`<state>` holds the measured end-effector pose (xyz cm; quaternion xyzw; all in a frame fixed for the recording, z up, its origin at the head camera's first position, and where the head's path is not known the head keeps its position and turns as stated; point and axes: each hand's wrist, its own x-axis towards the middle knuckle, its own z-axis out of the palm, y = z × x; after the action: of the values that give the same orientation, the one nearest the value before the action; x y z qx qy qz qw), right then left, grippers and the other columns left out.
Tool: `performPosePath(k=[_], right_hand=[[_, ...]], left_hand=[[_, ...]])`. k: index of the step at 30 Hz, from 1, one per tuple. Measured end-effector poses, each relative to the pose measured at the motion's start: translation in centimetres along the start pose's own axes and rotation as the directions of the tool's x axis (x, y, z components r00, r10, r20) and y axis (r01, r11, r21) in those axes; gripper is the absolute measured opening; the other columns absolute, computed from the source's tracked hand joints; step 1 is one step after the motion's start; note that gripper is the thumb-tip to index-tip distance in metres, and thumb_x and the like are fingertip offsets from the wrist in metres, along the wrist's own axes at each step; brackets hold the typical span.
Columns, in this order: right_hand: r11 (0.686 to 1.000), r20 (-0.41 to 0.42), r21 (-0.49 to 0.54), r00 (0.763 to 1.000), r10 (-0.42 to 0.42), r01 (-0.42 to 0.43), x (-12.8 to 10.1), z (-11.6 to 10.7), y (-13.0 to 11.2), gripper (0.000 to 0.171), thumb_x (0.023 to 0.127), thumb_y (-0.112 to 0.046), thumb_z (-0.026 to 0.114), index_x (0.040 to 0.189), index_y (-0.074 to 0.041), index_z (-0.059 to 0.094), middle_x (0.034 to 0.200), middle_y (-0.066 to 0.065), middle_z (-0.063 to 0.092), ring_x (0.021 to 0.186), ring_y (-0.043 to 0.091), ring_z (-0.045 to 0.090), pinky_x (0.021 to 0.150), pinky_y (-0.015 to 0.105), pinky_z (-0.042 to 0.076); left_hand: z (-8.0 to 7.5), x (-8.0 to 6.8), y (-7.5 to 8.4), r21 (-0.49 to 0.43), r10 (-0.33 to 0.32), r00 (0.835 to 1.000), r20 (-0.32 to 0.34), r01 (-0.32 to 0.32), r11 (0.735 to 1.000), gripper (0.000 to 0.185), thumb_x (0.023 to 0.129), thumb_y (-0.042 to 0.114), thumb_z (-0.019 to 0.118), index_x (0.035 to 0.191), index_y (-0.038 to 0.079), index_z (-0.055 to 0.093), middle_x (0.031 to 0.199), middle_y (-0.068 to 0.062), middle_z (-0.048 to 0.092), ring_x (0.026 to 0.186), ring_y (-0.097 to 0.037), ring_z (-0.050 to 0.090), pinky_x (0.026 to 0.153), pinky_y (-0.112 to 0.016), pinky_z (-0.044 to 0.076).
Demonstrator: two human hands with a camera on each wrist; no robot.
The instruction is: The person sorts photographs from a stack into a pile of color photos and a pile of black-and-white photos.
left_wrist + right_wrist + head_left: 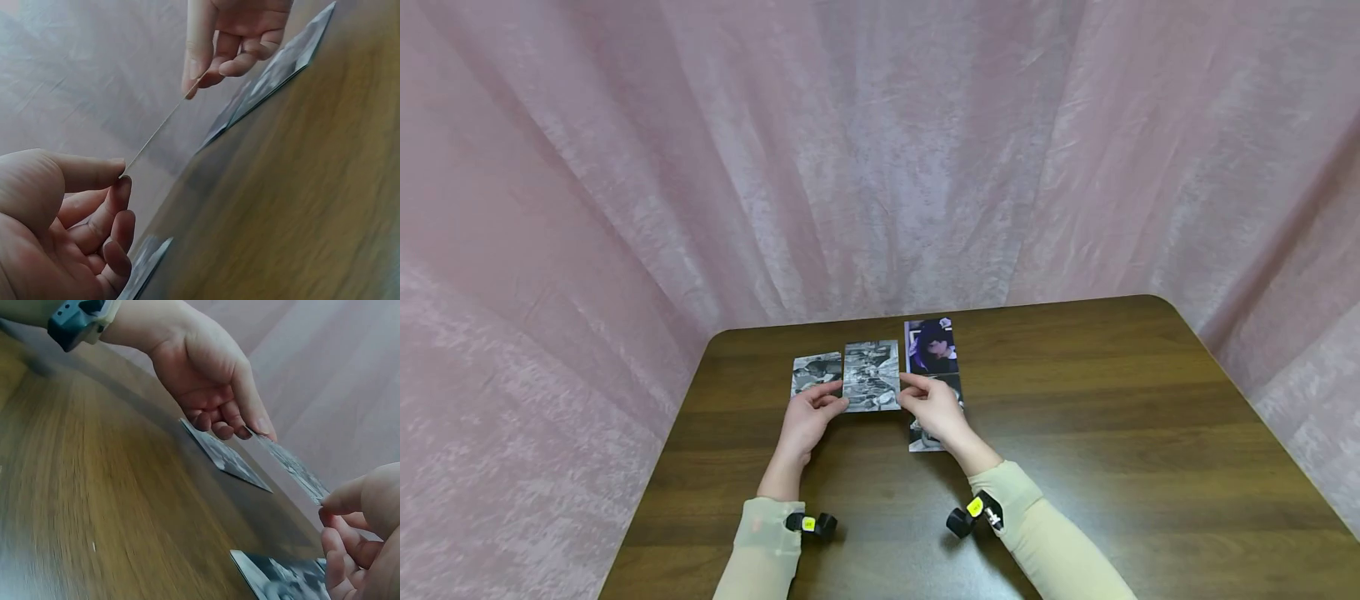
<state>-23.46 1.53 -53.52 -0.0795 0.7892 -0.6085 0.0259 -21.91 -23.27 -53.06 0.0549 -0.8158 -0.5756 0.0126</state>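
Observation:
A black-and-white photo card (pixel 871 375) is held between my two hands, raised off the table. My left hand (pixel 807 421) pinches its left edge between thumb and fingertips, and my right hand (pixel 936 408) pinches the opposite edge. Seen from the left wrist, the card shows as a thin, nearly edge-on line. Another grey photo card (pixel 225 460) lies on the table by my left hand, which partly covers it in the head view. Beneath my right hand is a further black-and-white card (pixel 925 439), partly hidden. A purple-toned picture card (pixel 932 346) lies just beyond it.
The brown wooden table (pixel 1112 433) has a rounded far edge, with pink curtains (pixel 880 167) hanging behind it. Small black wrist cameras are strapped over both pale sleeves (pixel 1052 533).

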Motion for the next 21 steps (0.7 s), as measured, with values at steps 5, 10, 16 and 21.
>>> performPosePath(k=[5,10,16,21], right_hand=[[1.000,-0.004,-0.003,1.000,-0.002,0.002,-0.2,-1.3,0.4,0.041,0.098,-0.009,0.074,0.138,0.000,0.071,0.103,0.008,0.079,0.096,0.020,0.073,0.083,0.030,0.055],[0.999,-0.022,-0.038,1.000,0.008,-0.008,-0.7,-2.7,0.7,0.037,0.096,-0.008,0.076,0.132,0.000,0.074,0.103,0.009,0.079,0.096,0.020,0.073,0.082,0.030,0.055],[0.994,0.010,-0.102,0.999,0.031,-0.029,-1.4,-4.5,0.8,0.046,0.095,-0.010,0.077,0.139,-0.001,0.070,0.098,0.006,0.080,0.092,0.017,0.072,0.080,0.032,0.052],[0.986,0.052,-0.164,0.998,0.041,-0.032,-1.8,-5.8,1.1,0.053,0.094,-0.013,0.076,0.144,0.000,0.065,0.097,0.003,0.080,0.096,0.018,0.073,0.087,0.036,0.054]], left_hand=[[1.2,-0.2,0.0,0.020,0.020,1.000,0.022,-0.020,1.000,0.037,0.097,0.014,0.080,0.132,0.005,0.076,0.095,-0.006,0.074,0.095,-0.020,0.063,0.084,-0.032,0.049],[2.5,-0.5,0.2,0.059,0.040,0.998,0.057,-0.043,0.997,0.035,0.097,0.015,0.079,0.129,0.002,0.077,0.100,-0.006,0.074,0.093,-0.019,0.064,0.081,-0.031,0.051],[3.6,-0.9,0.8,0.129,0.066,0.992,0.105,-0.080,0.988,0.035,0.095,0.014,0.080,0.128,0.002,0.078,0.097,-0.003,0.076,0.092,-0.017,0.067,0.084,-0.035,0.053],[4.3,-1.0,1.4,0.180,0.061,0.985,0.159,-0.090,0.980,0.036,0.095,0.015,0.080,0.129,0.003,0.077,0.094,0.000,0.075,0.087,-0.016,0.066,0.081,-0.036,0.053]])
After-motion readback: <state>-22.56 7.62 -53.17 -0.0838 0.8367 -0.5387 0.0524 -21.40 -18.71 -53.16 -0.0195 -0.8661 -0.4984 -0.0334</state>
